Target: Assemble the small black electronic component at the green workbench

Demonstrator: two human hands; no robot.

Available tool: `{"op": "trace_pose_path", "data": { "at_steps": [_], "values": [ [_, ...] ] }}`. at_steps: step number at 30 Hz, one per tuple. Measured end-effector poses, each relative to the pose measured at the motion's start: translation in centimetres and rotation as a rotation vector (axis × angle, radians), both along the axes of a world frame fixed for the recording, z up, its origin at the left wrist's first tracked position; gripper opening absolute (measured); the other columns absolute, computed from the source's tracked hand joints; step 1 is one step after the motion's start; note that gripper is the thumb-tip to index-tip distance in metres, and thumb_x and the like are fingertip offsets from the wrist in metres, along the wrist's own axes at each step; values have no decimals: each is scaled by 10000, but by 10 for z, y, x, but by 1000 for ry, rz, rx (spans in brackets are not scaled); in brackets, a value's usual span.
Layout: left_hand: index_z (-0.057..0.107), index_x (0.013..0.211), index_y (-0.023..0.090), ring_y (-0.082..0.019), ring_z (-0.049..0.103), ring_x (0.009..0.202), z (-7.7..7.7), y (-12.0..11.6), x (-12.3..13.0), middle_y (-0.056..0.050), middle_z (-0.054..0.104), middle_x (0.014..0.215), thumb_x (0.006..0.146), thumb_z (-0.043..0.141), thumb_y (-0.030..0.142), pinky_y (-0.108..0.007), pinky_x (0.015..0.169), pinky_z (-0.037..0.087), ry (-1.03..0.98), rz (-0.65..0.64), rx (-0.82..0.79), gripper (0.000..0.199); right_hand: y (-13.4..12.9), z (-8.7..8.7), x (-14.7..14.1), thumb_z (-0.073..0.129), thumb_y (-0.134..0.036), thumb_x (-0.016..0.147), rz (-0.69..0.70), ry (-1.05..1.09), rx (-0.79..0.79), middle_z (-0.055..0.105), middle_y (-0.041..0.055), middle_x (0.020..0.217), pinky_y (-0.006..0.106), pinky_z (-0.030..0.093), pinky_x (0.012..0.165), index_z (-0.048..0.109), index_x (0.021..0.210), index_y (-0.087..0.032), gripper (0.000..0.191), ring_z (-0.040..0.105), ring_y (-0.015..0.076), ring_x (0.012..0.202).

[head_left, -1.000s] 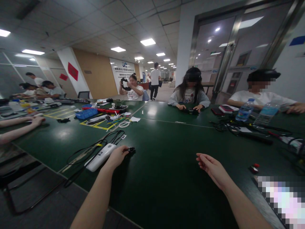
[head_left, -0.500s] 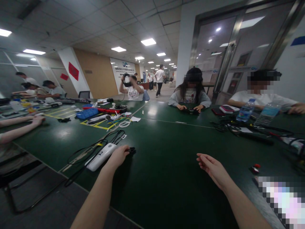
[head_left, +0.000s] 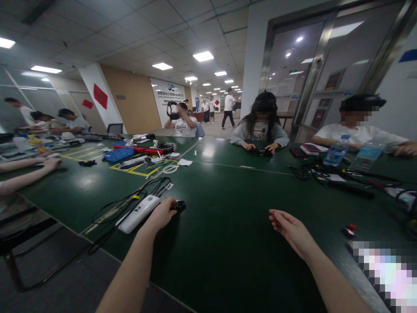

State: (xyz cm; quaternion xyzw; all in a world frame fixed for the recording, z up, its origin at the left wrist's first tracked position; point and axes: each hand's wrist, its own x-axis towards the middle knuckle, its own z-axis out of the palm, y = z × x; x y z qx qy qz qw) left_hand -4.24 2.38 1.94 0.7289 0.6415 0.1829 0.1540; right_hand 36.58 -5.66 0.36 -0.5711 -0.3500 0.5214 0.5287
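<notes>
On the green table (head_left: 221, 243), my left hand (head_left: 164, 213) has its fingers closed on a small black object (head_left: 179, 205), whose details are too small to make out. Just left of that hand lies a white device (head_left: 138, 214) marked 2, with black cables (head_left: 122, 202) beside it. My right hand (head_left: 291, 230) hovers over or rests at the right part of the table, fingers curled together and thumb against them, with no object visible in it. A small red and black item (head_left: 349, 230) lies to its right.
A blue basket (head_left: 119, 154), a red tray (head_left: 148, 150) and wires stand at the back left. Two bottles (head_left: 337, 151) and black cables are at the right. Another person's hands (head_left: 52, 163) rest at the left; a person (head_left: 260, 126) sits opposite.
The small black object has turned slightly in my left hand, which has barely shifted. My right hand has not moved. In the background a walking person has moved right.
</notes>
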Motion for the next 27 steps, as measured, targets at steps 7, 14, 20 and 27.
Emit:
{"op": "trace_pose_path", "data": {
  "at_steps": [7,14,20,27],
  "values": [
    [504,927,214,-155,564,873,-5,2,-4,-28,610,950,685,489,163,-239,758,414,-79,-21,34,247,4,-7,2,611,-393,680,16,5,26,615,34,846,290,476,676,624,939,-211,316,553,171,759],
    [537,785,200,-162,561,753,-9,8,-3,-23,615,786,779,379,336,-247,668,396,-24,48,112,209,2,-4,0,626,-392,666,11,15,25,621,38,833,287,475,671,629,934,-199,330,557,172,746],
    [535,733,190,-153,558,718,-8,12,0,-18,611,746,737,431,311,-237,658,387,10,49,123,159,-1,2,-2,617,-390,671,4,0,16,623,39,827,303,476,674,631,923,-206,313,562,182,751],
    [548,720,176,-171,571,712,-9,12,2,-31,618,734,713,436,347,-260,656,397,-50,80,88,205,-3,6,-6,617,-386,669,-1,10,28,634,35,791,299,465,652,643,887,-209,281,563,178,720]
  ]
}}
